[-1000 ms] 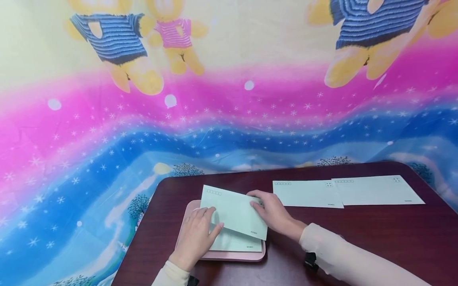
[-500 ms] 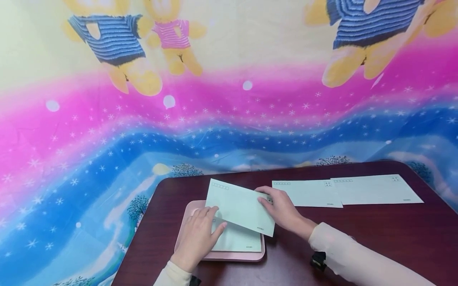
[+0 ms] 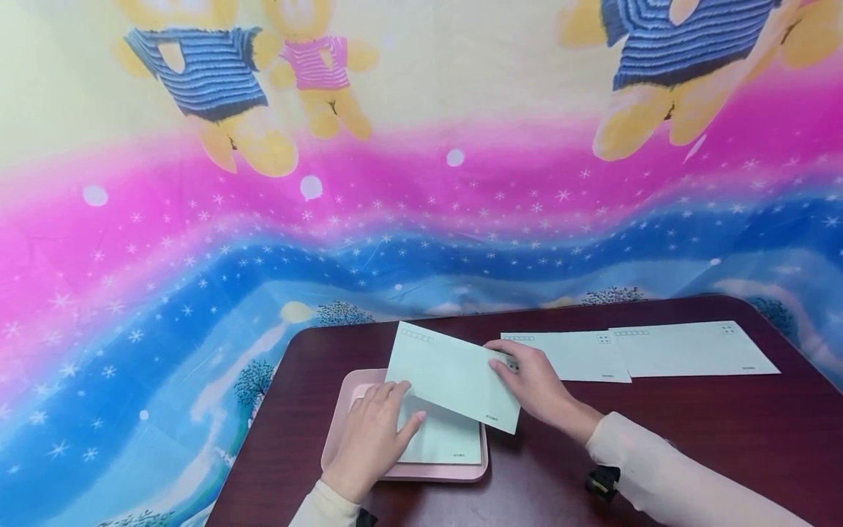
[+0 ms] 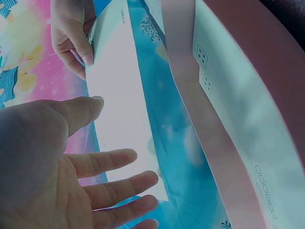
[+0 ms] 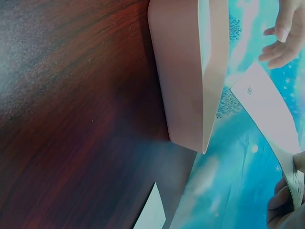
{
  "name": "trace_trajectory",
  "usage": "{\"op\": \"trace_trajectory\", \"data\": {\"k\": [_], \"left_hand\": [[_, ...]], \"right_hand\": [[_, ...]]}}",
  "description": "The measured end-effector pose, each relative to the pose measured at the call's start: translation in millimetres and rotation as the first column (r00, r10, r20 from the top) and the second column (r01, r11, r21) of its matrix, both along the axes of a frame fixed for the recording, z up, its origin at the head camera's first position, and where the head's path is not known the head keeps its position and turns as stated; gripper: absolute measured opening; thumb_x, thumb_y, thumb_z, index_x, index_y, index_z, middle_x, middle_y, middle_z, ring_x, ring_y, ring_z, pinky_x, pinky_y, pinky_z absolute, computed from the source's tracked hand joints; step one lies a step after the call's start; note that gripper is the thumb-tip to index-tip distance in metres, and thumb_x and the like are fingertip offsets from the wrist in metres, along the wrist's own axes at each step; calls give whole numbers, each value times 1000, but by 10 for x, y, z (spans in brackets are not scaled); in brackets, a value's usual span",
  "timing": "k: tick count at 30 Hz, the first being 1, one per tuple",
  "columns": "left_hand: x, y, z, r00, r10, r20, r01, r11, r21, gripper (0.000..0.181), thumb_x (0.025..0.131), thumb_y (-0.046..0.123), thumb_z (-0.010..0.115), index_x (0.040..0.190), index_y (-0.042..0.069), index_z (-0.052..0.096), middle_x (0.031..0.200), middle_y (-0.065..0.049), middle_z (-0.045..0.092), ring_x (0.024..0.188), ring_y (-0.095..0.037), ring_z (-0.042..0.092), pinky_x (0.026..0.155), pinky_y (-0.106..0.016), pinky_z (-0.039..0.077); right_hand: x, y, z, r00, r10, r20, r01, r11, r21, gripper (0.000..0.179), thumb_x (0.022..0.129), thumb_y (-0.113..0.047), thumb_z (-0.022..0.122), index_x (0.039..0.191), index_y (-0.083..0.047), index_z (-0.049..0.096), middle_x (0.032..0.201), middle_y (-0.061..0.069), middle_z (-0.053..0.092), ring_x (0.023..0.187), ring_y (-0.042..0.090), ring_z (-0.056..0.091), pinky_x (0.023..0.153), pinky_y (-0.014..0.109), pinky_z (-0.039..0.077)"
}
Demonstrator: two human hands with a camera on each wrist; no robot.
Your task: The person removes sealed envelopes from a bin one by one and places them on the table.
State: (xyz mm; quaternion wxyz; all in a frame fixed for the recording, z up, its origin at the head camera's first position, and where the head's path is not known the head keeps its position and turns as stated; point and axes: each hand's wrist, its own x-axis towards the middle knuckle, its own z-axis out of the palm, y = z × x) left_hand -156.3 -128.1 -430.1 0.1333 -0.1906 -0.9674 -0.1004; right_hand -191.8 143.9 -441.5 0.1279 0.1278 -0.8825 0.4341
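My right hand (image 3: pixel 540 384) pinches a pale envelope (image 3: pixel 454 380) at its right end, thumb on the face and fingers behind. The envelope is tilted above a pink tray (image 3: pixel 435 474), its printed side up. Inside the tray lies another envelope (image 3: pixel 448 439), partly covered by the raised one. My left hand (image 3: pixel 372 432) is over the tray's left side, near the raised envelope's lower left edge. In the left wrist view its fingers (image 4: pixel 119 188) are spread and fairly straight, and its thumb overlaps the envelope's edge.
Two more envelopes, one at back centre (image 3: pixel 579 359) and one at right (image 3: pixel 698 351), lie flat with their ends overlapping on the dark wood table (image 3: pixel 691 432). A printed cloth (image 3: pixel 421 183) with bears and snowflakes hangs right behind the table.
My right hand has drawn the envelope up and to the right, away from the tray. The left hand has shifted slightly right over the tray.
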Motion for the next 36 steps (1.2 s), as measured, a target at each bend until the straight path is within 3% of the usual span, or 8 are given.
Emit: {"op": "trace_trajectory", "data": {"k": [6, 9, 14, 16, 21, 29, 34, 36], "left_hand": [[7, 27, 23, 1000, -17, -5, 16, 1000, -12, 49, 93, 44, 69, 130, 12, 64, 124, -6, 69, 117, -26, 63, 88, -45, 52], [8, 47, 31, 999, -28, -23, 27, 999, -17, 48, 92, 43, 70, 129, 12, 64, 124, -6, 69, 117, -26, 64, 86, -44, 53], [9, 78, 46, 999, -37, -21, 37, 999, -14, 47, 93, 43, 70, 129, 14, 64, 124, -4, 69, 117, -24, 64, 85, -44, 53], [8, 92, 54, 999, -38, -14, 37, 999, -9, 46, 93, 43, 69, 129, 15, 64, 124, -4, 69, 117, -24, 64, 86, -44, 53], [8, 131, 47, 999, -48, -9, 48, 999, -5, 45, 92, 42, 70, 129, 16, 64, 124, -4, 69, 116, -24, 64, 85, -44, 52], [12, 206, -2, 998, -64, 24, 65, 997, -32, 49, 93, 43, 69, 131, 12, 64, 126, -7, 68, 120, -26, 62, 90, -47, 52], [18, 266, -20, 996, -83, 40, 85, 996, -38, 50, 94, 44, 68, 132, 12, 63, 127, -7, 68, 120, -25, 62, 91, -48, 52], [24, 293, -22, 995, -90, 42, 92, 995, -36, 50, 94, 44, 67, 133, 12, 63, 127, -7, 68, 119, -25, 62, 91, -47, 52]], "right_hand": [[18, 113, 43, 1000, 1, 13, 0, 1000, -19, 31, 97, -8, 65, 128, -7, 67, 134, 19, 66, 124, 37, 63, 98, 54, 53], [22, 184, 57, 1000, -10, 12, 10, 1000, -9, 31, 98, -9, 65, 129, -6, 66, 134, 19, 66, 120, 34, 66, 95, 52, 54], [40, 294, 71, 999, -33, 14, 33, 999, 23, 33, 97, -9, 65, 130, -7, 66, 130, 17, 69, 85, 21, 64, 83, 40, 53], [49, 336, 66, 999, -41, 11, 41, 999, 32, 32, 97, -8, 65, 130, -8, 66, 129, 17, 69, 85, 21, 64, 83, 40, 52], [81, 433, 44, 999, -48, 8, 48, 998, 28, 32, 98, -7, 64, 129, -6, 66, 128, 18, 69, 113, 32, 67, 90, 51, 54], [145, 600, 7, 998, -54, 13, 53, 998, 33, 31, 99, -9, 64, 130, -7, 65, 130, 19, 68, 118, 37, 65, 95, 57, 52], [193, 707, -5, 997, -79, 15, 78, 994, 71, 31, 99, -14, 64, 130, -9, 65, 130, 19, 68, 100, 23, 67, 84, 41, 53], [219, 754, -3, 996, -88, 27, 85, 993, 82, 32, 100, -16, 64, 131, -10, 65, 130, 19, 68, 76, 13, 61, 78, 33, 48]]}}
